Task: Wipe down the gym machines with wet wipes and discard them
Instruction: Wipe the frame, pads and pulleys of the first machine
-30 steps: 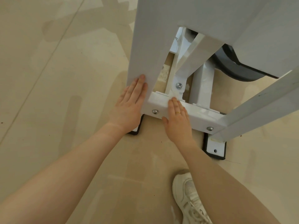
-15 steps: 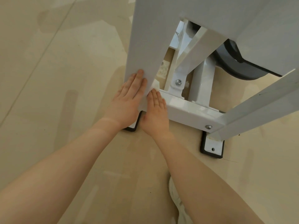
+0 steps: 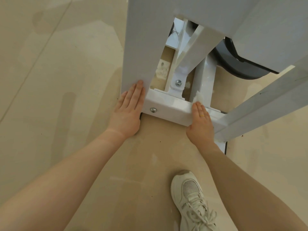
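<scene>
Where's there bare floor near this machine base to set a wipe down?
Bare tile floor lies left of the left hand, and between both forearms, from the white crossbar back to the white sneaker. Crowded: behind the crossbar, among the uprights, and around the right hand beside the angled leg.

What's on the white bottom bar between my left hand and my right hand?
In the head view, between the left hand and the right hand runs a bare stretch of the bottom bar, with one bolt near the left hand.
</scene>
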Available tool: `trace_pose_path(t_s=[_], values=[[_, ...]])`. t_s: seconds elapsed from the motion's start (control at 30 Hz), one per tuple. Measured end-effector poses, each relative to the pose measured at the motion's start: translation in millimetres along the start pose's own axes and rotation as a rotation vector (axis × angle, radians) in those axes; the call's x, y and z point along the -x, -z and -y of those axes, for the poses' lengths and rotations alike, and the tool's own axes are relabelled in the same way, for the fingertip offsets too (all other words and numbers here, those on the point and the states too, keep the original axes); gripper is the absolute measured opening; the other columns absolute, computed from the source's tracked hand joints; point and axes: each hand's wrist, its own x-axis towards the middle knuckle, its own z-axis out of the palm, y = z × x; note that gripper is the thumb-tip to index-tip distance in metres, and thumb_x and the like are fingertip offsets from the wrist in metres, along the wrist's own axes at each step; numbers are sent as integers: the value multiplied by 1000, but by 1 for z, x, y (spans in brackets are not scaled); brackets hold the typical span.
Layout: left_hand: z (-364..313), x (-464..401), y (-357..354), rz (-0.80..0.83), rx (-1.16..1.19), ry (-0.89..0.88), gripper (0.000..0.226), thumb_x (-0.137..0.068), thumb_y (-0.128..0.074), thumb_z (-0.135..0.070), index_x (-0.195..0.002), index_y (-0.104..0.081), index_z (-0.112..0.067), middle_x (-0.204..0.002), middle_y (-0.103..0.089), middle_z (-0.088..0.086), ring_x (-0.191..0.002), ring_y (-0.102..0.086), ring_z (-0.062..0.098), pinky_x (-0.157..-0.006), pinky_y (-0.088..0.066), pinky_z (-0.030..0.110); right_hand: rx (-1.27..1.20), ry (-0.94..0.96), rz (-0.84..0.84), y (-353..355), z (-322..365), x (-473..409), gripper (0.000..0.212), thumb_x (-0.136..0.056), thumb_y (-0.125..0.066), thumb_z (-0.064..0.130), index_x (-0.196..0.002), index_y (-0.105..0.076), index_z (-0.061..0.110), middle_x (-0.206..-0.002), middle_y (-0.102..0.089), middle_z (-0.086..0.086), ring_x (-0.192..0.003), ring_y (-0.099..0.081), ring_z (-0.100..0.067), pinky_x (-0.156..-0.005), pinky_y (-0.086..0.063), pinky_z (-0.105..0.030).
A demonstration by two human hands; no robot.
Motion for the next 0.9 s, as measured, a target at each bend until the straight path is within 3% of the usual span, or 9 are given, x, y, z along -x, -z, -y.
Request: trace_pose_path(t_s=[0.17, 0.33, 0.53, 0.67, 0.77, 0.83, 0.9], values=[[-1, -2, -1, -32, 0, -16, 71, -71, -31, -5, -141, -24, 2, -149, -27, 18, -135, -19, 27, -113, 0, 29, -40, 188, 43, -8, 38, -17, 79, -79, -42, -6, -149, -8, 7, -158, -4, -6, -146, 1, -18, -118, 3, -27], [4, -9, 0, -67, -16, -70, 70, -73, -25, -6, -142, -23, 1, -150, -21, 14, -137, -18, 26, -113, -9, 35, 11, 392, 111, -12, 55, -38, 73, -86, -42, 6, -149, -5, 8, -158, -2, -6, -146, 2, -18, -119, -1, -33], [9, -11, -4, -102, -22, -89, 69, -73, -25, -4, -142, -25, 2, -149, -27, 17, -137, -21, 28, -112, -11, 37, 116, 373, 89, -7, 43, -51, 60, -100, -31, 35, -150, -6, 11, -158, -5, -3, -146, -3, -17, -115, 2, -28], [13, -11, -8, -117, -33, -103, 69, -74, -25, -3, -143, -24, 0, -150, -24, 15, -137, -21, 28, -113, -13, 37, -57, 271, -21, -21, 61, -29, 52, -100, -36, 22, -147, -21, 3, -155, -18, -12, -145, -12, -23, -115, 0, -28], [17, -10, -9, -130, -61, -123, 68, -75, -25, -2, -143, -24, -2, -150, -27, 15, -137, -23, 26, -112, -18, 36, -119, 388, -126, -36, 82, -14, 50, -91, -42, 1, -140, -33, -5, -147, -33, -21, -139, -28, -34, -114, -18, -41], [23, -10, -10, -153, -92, -170, 64, -78, -26, -2, -142, -26, -4, -150, -30, 14, -137, -25, 24, -112, -19, 35, -93, 416, -169, -50, 97, -10, 50, -89, -38, 3, -138, -36, -7, -145, -36, -23, -136, -32, -35, -112, -25, -45], [33, -12, -12, -175, -177, -238, 65, -82, -35, 1, -145, -21, -6, -151, -23, 11, -138, -22, 22, -114, -16, 36, -38, 356, -243, -64, 108, -7, 52, -88, -47, 5, -138, -35, -6, -145, -36, -22, -136, -33, -34, -114, -21, -43]])
